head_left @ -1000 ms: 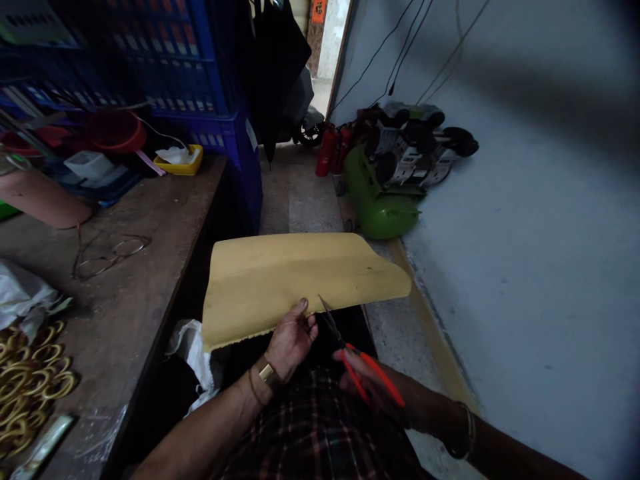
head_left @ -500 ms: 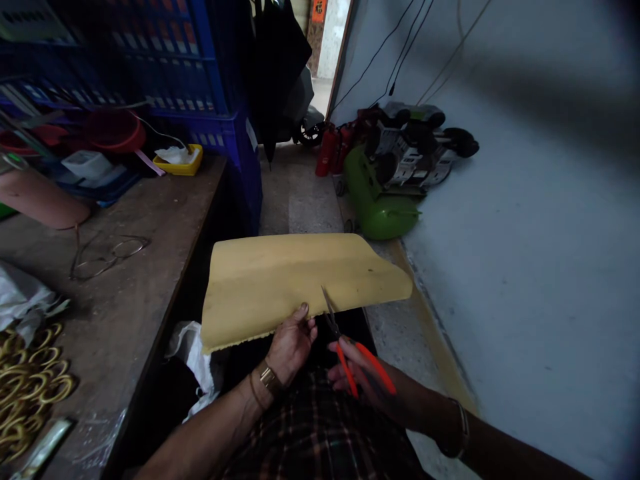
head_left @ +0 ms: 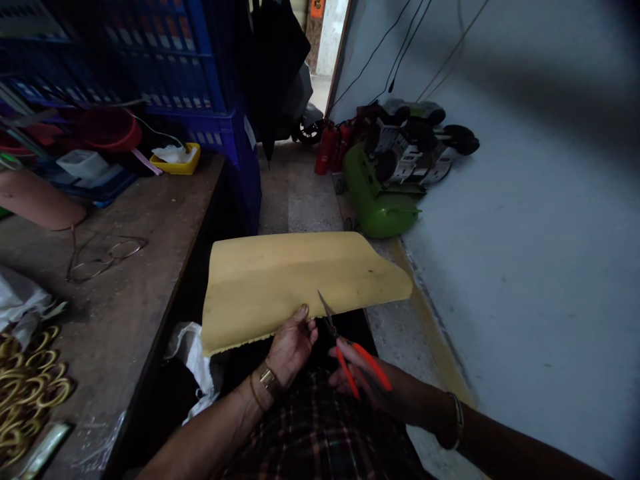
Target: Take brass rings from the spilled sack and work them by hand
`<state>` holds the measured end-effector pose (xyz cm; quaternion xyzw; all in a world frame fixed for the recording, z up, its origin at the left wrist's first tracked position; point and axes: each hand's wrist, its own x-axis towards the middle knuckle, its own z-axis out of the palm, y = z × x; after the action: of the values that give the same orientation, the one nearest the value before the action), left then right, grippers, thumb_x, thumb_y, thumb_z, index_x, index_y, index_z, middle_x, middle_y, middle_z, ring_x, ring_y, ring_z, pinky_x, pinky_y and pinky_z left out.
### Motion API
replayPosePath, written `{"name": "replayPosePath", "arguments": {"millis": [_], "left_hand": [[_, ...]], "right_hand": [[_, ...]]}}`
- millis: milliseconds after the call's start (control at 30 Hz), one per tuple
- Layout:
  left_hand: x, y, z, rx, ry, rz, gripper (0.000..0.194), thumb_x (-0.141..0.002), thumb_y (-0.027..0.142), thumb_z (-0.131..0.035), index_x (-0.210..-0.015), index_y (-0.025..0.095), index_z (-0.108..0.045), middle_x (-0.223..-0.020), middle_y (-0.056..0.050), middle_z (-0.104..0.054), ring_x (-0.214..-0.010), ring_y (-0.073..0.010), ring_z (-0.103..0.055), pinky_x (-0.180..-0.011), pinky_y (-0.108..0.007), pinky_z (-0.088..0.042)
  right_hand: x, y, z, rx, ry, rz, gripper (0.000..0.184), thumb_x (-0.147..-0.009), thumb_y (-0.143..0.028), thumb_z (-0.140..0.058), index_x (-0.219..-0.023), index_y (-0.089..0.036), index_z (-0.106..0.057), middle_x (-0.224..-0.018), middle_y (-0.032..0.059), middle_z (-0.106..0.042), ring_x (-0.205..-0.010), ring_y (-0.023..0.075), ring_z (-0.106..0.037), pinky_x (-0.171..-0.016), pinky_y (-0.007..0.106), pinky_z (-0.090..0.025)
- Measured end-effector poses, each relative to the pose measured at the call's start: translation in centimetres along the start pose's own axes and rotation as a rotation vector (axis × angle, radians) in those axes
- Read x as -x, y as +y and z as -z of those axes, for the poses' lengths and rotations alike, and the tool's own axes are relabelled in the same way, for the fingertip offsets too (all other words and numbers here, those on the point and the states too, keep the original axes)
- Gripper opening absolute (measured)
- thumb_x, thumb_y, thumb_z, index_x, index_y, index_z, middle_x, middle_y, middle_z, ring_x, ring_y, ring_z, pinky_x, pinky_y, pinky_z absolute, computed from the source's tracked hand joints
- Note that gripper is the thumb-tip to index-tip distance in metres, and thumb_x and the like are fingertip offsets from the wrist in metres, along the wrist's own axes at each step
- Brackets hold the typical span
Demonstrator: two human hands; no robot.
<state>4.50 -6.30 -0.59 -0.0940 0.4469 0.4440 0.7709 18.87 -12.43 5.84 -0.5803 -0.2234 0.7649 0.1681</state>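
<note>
A large tan sheet (head_left: pixel 270 277), possibly foam or thick paper, lies across in front of me with a rough near edge. My left hand (head_left: pixel 294 340) pinches that near edge, thumb on top and fingers beneath. Red-handled scissors (head_left: pixel 371 365) are in my right hand (head_left: pixel 363 380), which is closed around the handles. Their dark pointed blades reach over the sheet's near edge, just right of my left thumb. Whether the lower blade is under the sheet I cannot make out.
On the left stands a worktable (head_left: pixel 150 233) with gold-coloured rings (head_left: pixel 37 380), a wire loop (head_left: pixel 107 257) and a yellow tray (head_left: pixel 177 160). Blue crates (head_left: pixel 240 160) rise behind it. A green air compressor (head_left: pixel 383 213) and red fire extinguishers (head_left: pixel 327 150) stand by the wall (head_left: pixel 540 267).
The scissors have shifted slightly left, and their blades look a little closer together. My left hand and the sheet have hardly moved.
</note>
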Motion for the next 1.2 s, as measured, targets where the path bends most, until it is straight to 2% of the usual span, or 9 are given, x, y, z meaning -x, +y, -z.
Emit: {"name": "replayPosePath", "arguments": {"millis": [100, 167, 267, 433, 600, 800, 900, 1133, 1200], "left_hand": [[0.1, -0.1, 0.1, -0.014, -0.002, -0.014, 0.01, -0.076, 0.011, -0.062, -0.072, 0.015, -0.054, -0.057, 0.003, -0.055, -0.045, -0.0064, -0.052, -0.043, -0.017, -0.043], [0.0, -0.3, 0.3, -0.019, -0.005, -0.03, 0.01, -0.074, 0.011, -0.063, -0.073, 0.015, -0.054, -0.057, 0.003, -0.055, -0.046, -0.0068, -0.052, -0.044, -0.018, -0.043], [-0.3, -0.6, 0.8, -0.032, -0.02, -0.052, 0.013, -0.071, 0.013, -0.067, -0.074, 0.015, -0.055, -0.059, 0.003, -0.056, -0.049, -0.0073, -0.052, -0.048, -0.019, -0.043], [-1.0, -1.0, 1.6, -0.074, -0.066, -0.073, 0.018, -0.065, 0.019, -0.072, -0.071, 0.014, -0.056, -0.06, 0.002, -0.056, -0.053, -0.0081, -0.051, -0.054, -0.021, -0.042], [-1.0, -1.2, 1.7, -0.055, -0.126, -0.115, 0.022, -0.059, 0.021, -0.076, -0.068, 0.014, -0.057, -0.061, 0.002, -0.054, -0.056, -0.0099, -0.051, -0.059, -0.024, -0.042], [-1.5, -1.5, 2.2, -0.035, -0.073, -0.104, 0.021, -0.059, 0.02, -0.076, -0.067, 0.014, -0.057, -0.06, 0.002, -0.054, -0.053, -0.0083, -0.047, -0.057, -0.023, -0.041], [-1.6, -1.6, 2.3, -0.033, -0.082, -0.115, 0.022, -0.059, 0.02, -0.076, -0.069, 0.014, -0.057, -0.061, 0.003, -0.054, -0.052, -0.0077, -0.047, -0.056, -0.023, -0.041], [-1.1, -1.1, 0.6, -0.081, -0.008, -0.09, 0.043, -0.06, 0.042, -0.075, -0.091, 0.018, -0.057, -0.066, 0.003, -0.057, -0.046, -0.0069, -0.046, -0.048, -0.023, -0.038], [-1.3, -0.9, 0.1, -0.106, 0.02, -0.095, 0.044, -0.06, 0.043, -0.075, -0.091, 0.018, -0.057, -0.063, 0.004, -0.056, -0.044, -0.007, -0.044, -0.047, -0.023, -0.038]], "right_hand": [[-0.9, 0.0, -0.1, -0.044, 0.01, -0.028, 0.071, -0.073, -0.069, -0.047, -0.118, -0.014, -0.048, -0.086, 0.0076, -0.062, -0.075, 0.0154, -0.061, -0.069, 0.027, -0.044], [-1.5, 0.0, -0.2, -0.052, 0.021, -0.043, 0.07, -0.073, -0.069, -0.046, -0.119, -0.016, -0.046, -0.085, 0.0074, -0.061, -0.07, 0.0142, -0.06, -0.056, 0.024, -0.041], [-2.2, -0.5, -0.4, -0.06, -0.008, -0.024, 0.068, -0.074, -0.069, -0.046, -0.119, -0.017, -0.045, -0.082, 0.0066, -0.06, -0.064, 0.0128, -0.058, -0.048, 0.02, -0.037], [-2.8, -1.4, -1.0, -0.022, -0.036, -0.012, 0.063, -0.074, -0.069, -0.044, -0.111, -0.018, -0.049, -0.073, 0.0036, -0.056, -0.056, 0.0099, -0.054, -0.043, 0.017, -0.033], [-3.3, -1.1, -1.2, 0.091, -0.001, 0.03, 0.06, -0.072, -0.07, -0.045, -0.101, -0.017, -0.051, -0.066, 0.0008, -0.055, -0.051, 0.0087, -0.053, -0.04, 0.016, -0.033], [-3.9, -0.3, -1.6, 0.345, 0.054, 0.187, 0.059, -0.072, -0.072, -0.043, -0.079, -0.015, -0.052, -0.054, -0.0018, -0.052, -0.044, 0.0086, -0.05, -0.039, 0.018, -0.035], [-4.4, 0.3, -1.4, 0.403, 0.035, 0.253, 0.057, -0.075, -0.071, -0.04, -0.077, -0.015, -0.05, -0.052, -0.003, -0.049, -0.041, 0.0084, -0.049, -0.039, 0.019, -0.036], [-4.7, 0.8, -1.3, 0.427, 0.052, 0.284, 0.048, -0.077, -0.065, -0.044, -0.075, -0.017, -0.047, -0.049, -0.0053, -0.047, -0.038, 0.0065, -0.045, -0.036, 0.017, -0.033], [-4.6, 0.6, -1.6, 0.406, 0.065, 0.279, 0.047, -0.076, -0.065, -0.045, -0.074, -0.018, -0.047, -0.048, -0.0059, -0.046, -0.037, 0.0063, -0.044, -0.036, 0.017, -0.032]]}}
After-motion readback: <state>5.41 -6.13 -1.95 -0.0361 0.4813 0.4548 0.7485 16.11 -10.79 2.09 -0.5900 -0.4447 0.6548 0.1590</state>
